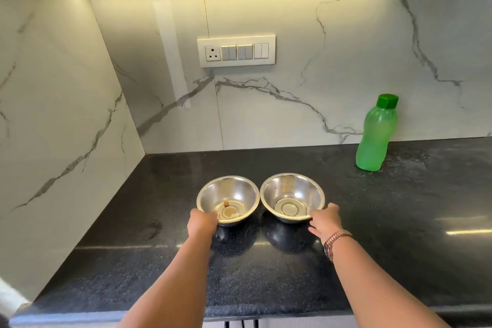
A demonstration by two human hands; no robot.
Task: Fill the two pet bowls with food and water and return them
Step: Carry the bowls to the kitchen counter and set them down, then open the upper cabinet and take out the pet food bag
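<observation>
Left hand (203,222) grips the left bowl's (231,194) near rim; right hand (325,220) grips the right bowl's (292,192).

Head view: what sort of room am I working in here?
Most likely a home kitchen: a black stone counter in a corner, a marble-look backsplash with a switch panel, and under-cabinet lighting. Two steel bowls and a green bottle stand on the counter.

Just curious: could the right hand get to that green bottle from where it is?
Probably yes: the right hand has only bare counter between it and the bottle.
</observation>
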